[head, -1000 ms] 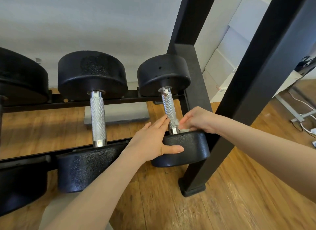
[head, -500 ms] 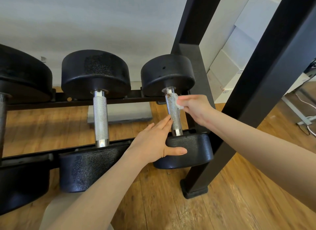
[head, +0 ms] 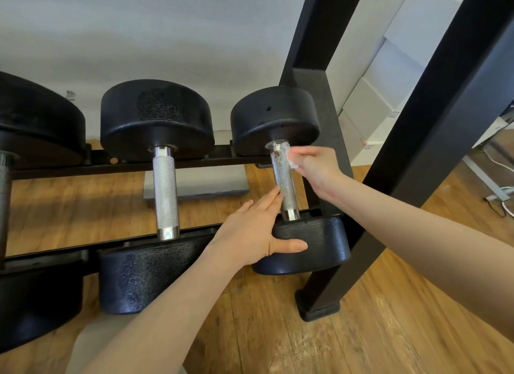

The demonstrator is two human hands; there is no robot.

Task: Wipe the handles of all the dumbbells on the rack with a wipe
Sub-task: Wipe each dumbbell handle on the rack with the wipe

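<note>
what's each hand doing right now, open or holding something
Left hand: open, straight fingers and thumb bracing the rightmost dumbbell.
Right hand: pinching the wipe beside the handle's top end.

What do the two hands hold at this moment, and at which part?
The right hand pinches a white wipe in its fingertips, beside the handle. The left hand steadies the dumbbell's near head, fingers straight.

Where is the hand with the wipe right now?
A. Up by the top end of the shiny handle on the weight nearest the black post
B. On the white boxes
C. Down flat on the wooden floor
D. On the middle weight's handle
A: the right hand pinches the wipe beside the far end of the rightmost dumbbell's handle, while the left hand steadies its near head.
</note>
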